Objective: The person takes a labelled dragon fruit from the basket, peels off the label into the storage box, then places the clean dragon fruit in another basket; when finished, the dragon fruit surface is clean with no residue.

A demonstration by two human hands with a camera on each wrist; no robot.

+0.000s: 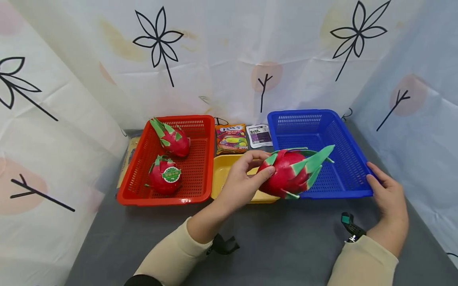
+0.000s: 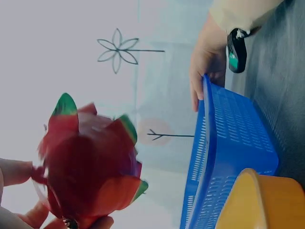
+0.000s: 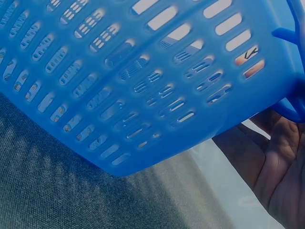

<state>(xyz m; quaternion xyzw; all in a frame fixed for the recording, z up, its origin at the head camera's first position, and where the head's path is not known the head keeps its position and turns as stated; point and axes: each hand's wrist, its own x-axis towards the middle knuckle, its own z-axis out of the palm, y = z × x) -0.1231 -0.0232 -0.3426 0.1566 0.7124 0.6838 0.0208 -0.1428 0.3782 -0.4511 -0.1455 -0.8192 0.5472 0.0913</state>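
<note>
Left hand (image 1: 243,174) pinches a dragon fruit (image 1: 286,171) between thumb and fingers — fruit in the air, overlapping the near left corner of the blue basket (image 1: 343,171) in the head view. Right hand (image 1: 390,194) grips that basket's right rim, near end. Yellow basket (image 1: 221,171) sits left of it; further left, a red basket (image 1: 196,171) holds two more dragon fruits (image 1: 162,182). Far side: orange packet (image 1: 231,140) beside a white-and-purple pouch (image 1: 259,136) — patterned curtain (image 1: 214,47) behind.
</note>
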